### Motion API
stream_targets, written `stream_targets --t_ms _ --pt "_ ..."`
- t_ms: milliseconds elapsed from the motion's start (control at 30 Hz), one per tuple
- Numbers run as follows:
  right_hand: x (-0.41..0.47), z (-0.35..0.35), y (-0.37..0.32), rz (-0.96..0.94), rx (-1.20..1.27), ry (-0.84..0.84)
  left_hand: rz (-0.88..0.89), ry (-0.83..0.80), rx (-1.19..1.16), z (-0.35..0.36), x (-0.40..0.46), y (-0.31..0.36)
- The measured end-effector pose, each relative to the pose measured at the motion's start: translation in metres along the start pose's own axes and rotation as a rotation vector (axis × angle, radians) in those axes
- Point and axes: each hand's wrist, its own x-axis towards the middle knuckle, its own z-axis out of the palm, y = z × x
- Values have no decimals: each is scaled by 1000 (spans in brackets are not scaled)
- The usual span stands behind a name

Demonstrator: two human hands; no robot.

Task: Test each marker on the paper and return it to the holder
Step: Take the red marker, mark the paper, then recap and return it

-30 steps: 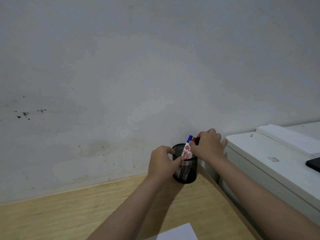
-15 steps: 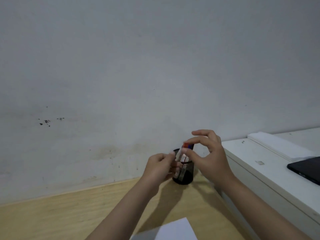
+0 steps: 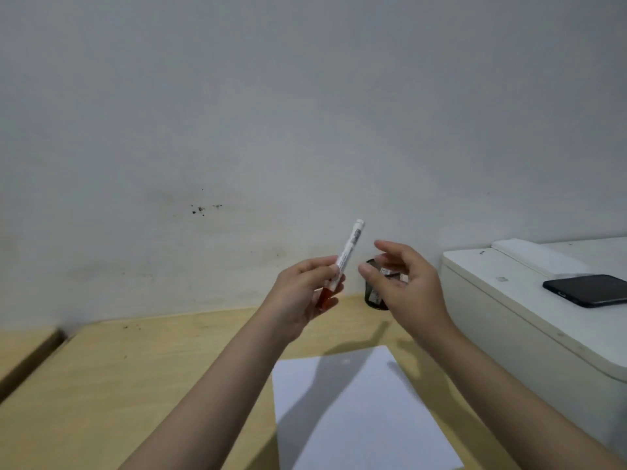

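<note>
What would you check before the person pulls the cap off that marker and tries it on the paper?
1. Marker firmly held: ok, the left hand grips it near the red cap end.
2. Cap on: ok, the red cap sits low in the fist.
3. Right hand free to pull the cap: ok, open and empty.
4. Paper in reach: ok, flat on the desk below the hands.
5. Holder upright: cannot tell, mostly hidden behind the right hand.
6. Ink works: cannot tell.

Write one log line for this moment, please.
left hand: holds red-capped marker, cap down | right hand: open, empty | holder: behind right hand | paper: blank
</note>
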Motion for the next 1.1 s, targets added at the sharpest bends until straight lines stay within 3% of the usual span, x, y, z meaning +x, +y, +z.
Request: stream_targets --t_ms 167,433,567,733,933,1100 --pt "-6 29 -25 317 176 -62 153 -27 230 -10 -40 10" --pt "-17 44 -43 269 292 35 290 140 463 -45 -67 8" --pt "-24 54 -43 289 303 -96 388 209 515 -47 -72 7" --pt "-26 66 -34 293 255 -198 527 225 748 -48 -72 -1" --pt "-24 69 -25 170 281 -253 424 173 705 -61 -62 -6" --pt "-11 63 -15 295 448 -85 277 223 580 -88 -51 -12"
